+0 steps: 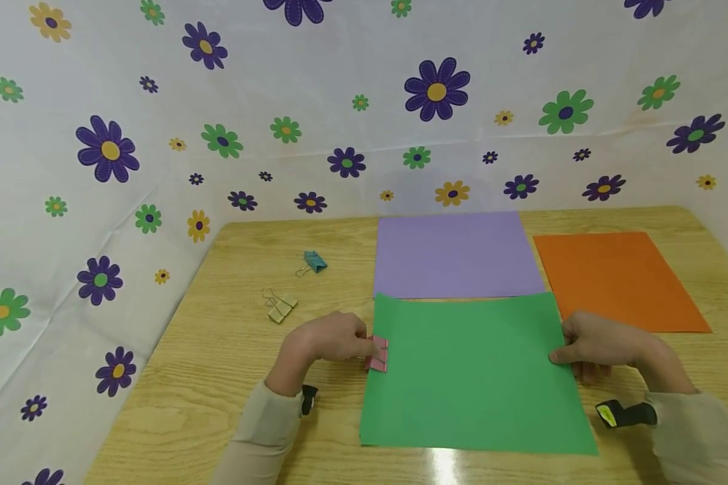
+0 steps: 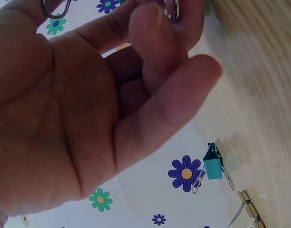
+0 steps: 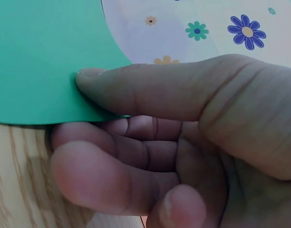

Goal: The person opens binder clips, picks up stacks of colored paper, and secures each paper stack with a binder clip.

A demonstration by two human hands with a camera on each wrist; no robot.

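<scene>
A green sheet of paper [image 1: 470,377] lies in front of me, low in the head view. My left hand [image 1: 334,338] pinches a pink binder clip [image 1: 379,360], whose body sits over the sheet's left edge. In the left wrist view, the palm [image 2: 79,109] hides most of that clip; only bits of its wire handles show. At the opposite edge, my right hand [image 1: 607,349] grips the green sheet. The right thumb [image 3: 136,90] lies on top of the paper, with the other fingers curled below its edge.
Behind the green sheet lies a purple sheet [image 1: 451,256], and an orange sheet [image 1: 625,283] is at the right. A teal binder clip [image 1: 315,261] and a pale yellow binder clip [image 1: 283,308] rest on the wooden table [image 1: 218,377]. Flowered cloth [image 1: 364,81] hangs around the table's back and sides.
</scene>
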